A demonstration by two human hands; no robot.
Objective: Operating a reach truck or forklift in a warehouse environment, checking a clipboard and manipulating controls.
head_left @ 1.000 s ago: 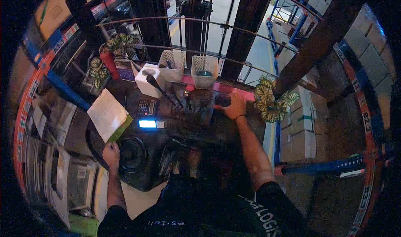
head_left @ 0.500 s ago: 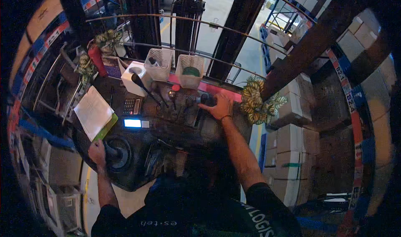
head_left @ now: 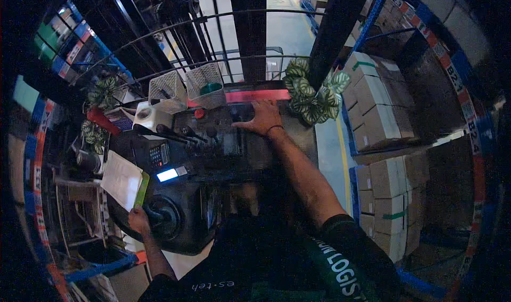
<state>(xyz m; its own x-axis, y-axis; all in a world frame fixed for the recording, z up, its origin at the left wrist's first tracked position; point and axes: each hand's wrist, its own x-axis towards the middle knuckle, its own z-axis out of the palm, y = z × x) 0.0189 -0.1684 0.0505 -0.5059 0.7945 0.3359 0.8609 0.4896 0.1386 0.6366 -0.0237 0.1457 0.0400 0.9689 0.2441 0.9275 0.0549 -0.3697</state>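
Low on the left, my left hand (head_left: 139,220) is closed at the outer edge of a black steering wheel (head_left: 169,212), at its spinner knob, which the fingers hide. My right hand (head_left: 264,117) reaches over the right of the dark console (head_left: 290,142), thumb and fingers curved round a dark control knob (head_left: 244,113). Black levers (head_left: 178,136) stand to its left, by a red button (head_left: 199,113). Just beyond my left hand lies a green clipboard (head_left: 141,189) with white papers (head_left: 121,179). A lit display (head_left: 167,175) and a calculator (head_left: 159,155) sit nearby.
Along the console's far edge stand two white baskets (head_left: 206,83), a white box (head_left: 151,114), a red bottle-like object (head_left: 102,120) and leafy plants (head_left: 314,97). Metal bars and dark mast posts (head_left: 249,30) rise ahead. Racks with cartons (head_left: 380,110) line the right side.
The racks, floor and mast have shifted in view, and the console appears turned and further left. Both hands keep their places at the wheel and the control knob.
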